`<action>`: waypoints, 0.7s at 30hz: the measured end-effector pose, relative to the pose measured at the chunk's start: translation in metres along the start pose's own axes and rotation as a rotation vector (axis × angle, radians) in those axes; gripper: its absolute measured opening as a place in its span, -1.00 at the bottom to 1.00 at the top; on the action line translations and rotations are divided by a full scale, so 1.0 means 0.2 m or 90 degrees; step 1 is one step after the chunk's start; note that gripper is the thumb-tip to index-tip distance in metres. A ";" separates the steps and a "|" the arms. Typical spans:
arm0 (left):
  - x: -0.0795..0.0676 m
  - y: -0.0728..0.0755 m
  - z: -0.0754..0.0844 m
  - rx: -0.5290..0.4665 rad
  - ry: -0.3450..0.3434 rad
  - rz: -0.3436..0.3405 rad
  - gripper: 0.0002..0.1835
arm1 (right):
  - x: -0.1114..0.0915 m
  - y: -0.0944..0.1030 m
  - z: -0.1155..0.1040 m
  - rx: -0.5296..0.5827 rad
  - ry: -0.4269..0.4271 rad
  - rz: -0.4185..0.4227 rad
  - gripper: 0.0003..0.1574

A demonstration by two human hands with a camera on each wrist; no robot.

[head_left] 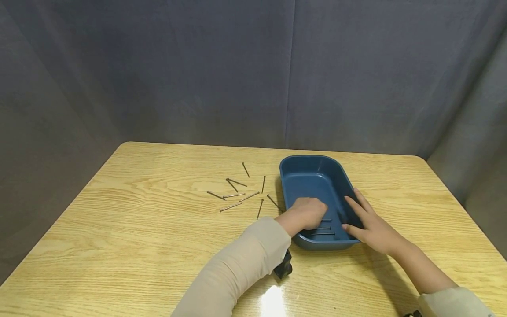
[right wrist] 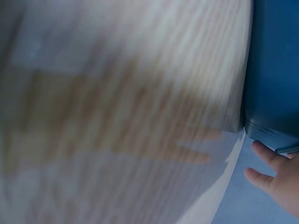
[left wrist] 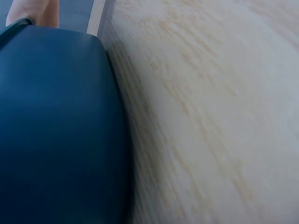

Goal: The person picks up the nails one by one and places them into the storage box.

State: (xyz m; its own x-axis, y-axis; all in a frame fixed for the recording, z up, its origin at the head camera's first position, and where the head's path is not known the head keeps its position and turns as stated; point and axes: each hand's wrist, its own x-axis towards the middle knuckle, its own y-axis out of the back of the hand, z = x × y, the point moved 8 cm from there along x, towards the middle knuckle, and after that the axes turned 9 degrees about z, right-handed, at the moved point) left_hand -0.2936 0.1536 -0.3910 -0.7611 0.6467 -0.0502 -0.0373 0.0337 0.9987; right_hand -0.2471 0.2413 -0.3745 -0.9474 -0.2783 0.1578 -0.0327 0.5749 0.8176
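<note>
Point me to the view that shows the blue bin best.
The head view: it looks down into the blue bin and shows nails inside. The left wrist view has mainly its outer wall; the right wrist view, outer wall cut off at the right edge.

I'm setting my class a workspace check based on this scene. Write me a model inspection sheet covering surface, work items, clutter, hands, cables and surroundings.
Surface: wood-grain table, with a bright glare patch near the person.
Work items: blue tray; loose nails scattered left of it; at least three nails inside, roughly parallel at the near end.
Clutter: black object below the left sleeve; whether it touches the table is unclear.
Left hand: inside the tray; fingertips hidden.
Right hand: at the tray's right rim, fingers spread.
Cables: nothing seen.
Surroundings: grey-blue curtain behind and at both sides.
</note>
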 end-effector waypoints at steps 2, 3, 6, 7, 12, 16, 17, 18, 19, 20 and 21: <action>0.00 0.00 0.00 -0.004 0.001 -0.005 -0.82 | 0.00 0.00 0.00 0.001 0.000 0.000 -0.13; 0.00 0.00 0.00 -0.006 0.002 -0.007 -0.83 | 0.00 0.00 0.00 0.000 0.000 0.000 -0.13; 0.00 -0.01 0.00 -0.012 0.005 -0.011 -0.84 | 0.00 0.00 0.01 0.000 0.000 0.000 -0.13; 0.00 -0.01 0.00 -0.012 0.006 -0.012 -0.84 | 0.00 0.00 0.01 0.000 0.000 0.000 -0.13; 0.00 -0.01 -0.01 -0.015 0.008 -0.020 -0.83 | 0.00 0.00 0.01 -0.001 0.001 0.002 -0.13; 0.00 -0.01 -0.01 -0.010 0.009 -0.012 -0.84 | 0.00 0.01 0.00 -0.007 0.000 0.002 -0.13; 0.00 -0.01 -0.01 -0.009 0.009 -0.010 -0.84 | -0.01 0.01 0.00 -0.008 -0.001 0.001 -0.13; 0.00 -0.01 -0.01 -0.008 0.010 -0.007 -0.84 | -0.01 0.01 0.00 -0.009 0.000 0.001 -0.13; 0.00 -0.01 -0.01 -0.010 0.011 -0.008 -0.84 | -0.01 0.01 0.00 -0.010 -0.001 0.001 -0.13; 0.00 -0.01 -0.01 -0.011 0.011 -0.009 -0.84 | -0.01 0.00 0.00 -0.010 -0.003 0.000 -0.13; 0.00 -0.01 -0.01 -0.012 0.011 -0.011 -0.83 | -0.01 0.00 0.01 -0.010 -0.004 0.000 -0.13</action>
State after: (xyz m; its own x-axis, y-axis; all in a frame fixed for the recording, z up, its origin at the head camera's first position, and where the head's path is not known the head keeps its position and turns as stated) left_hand -0.2949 0.1518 -0.3927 -0.7712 0.6331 -0.0672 -0.0623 0.0299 0.9976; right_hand -0.2464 0.2430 -0.3749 -0.9495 -0.2733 0.1538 -0.0280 0.5624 0.8264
